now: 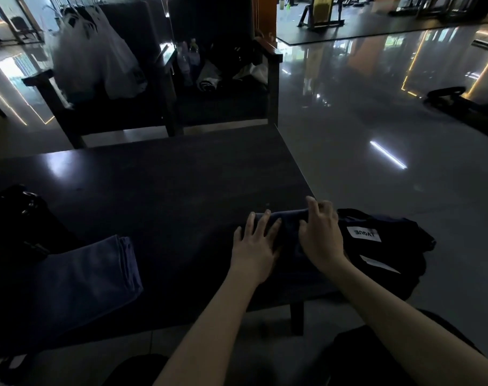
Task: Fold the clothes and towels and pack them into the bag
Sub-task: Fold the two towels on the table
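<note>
A dark blue cloth point(288, 218) lies bunched near the right end of the dark table point(159, 185). My left hand point(255, 246) rests flat on it with fingers spread. My right hand point(322, 235) sits just to the right, its fingers curled over the cloth's far fold. A black garment with a white label point(376, 246) hangs over the table's right corner, beside my right hand. A folded blue towel point(97, 271) lies at the near left. A black bag point(17, 218) sits at the table's left edge, partly cut off by the frame.
Two dark chairs point(164, 107) stand beyond the table, one with white plastic bags point(97, 57), the other with water bottles point(189, 59) and clothes. Glossy floor spreads to the right, with a dark object point(449, 98) lying on it.
</note>
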A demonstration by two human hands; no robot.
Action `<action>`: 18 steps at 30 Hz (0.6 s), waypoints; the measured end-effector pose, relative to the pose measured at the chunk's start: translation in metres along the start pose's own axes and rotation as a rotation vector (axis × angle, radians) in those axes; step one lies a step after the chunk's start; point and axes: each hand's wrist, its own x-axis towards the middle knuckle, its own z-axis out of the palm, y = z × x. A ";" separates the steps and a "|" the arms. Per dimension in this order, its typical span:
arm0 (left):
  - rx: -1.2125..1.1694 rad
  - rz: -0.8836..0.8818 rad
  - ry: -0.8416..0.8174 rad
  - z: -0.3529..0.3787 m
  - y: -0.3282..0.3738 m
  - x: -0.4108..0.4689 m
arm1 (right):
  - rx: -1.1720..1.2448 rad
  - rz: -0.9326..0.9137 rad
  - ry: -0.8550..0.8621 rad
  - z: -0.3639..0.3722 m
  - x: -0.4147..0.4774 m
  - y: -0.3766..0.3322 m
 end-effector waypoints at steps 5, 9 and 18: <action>-0.032 0.007 -0.051 -0.004 -0.006 -0.001 | -0.202 -0.158 -0.238 0.012 -0.013 0.016; -0.031 0.000 -0.081 -0.006 -0.006 -0.002 | -0.238 -0.136 -0.322 0.012 -0.012 0.024; -0.076 -0.086 -0.039 0.004 -0.001 -0.004 | -0.286 0.038 -0.284 0.009 -0.026 0.013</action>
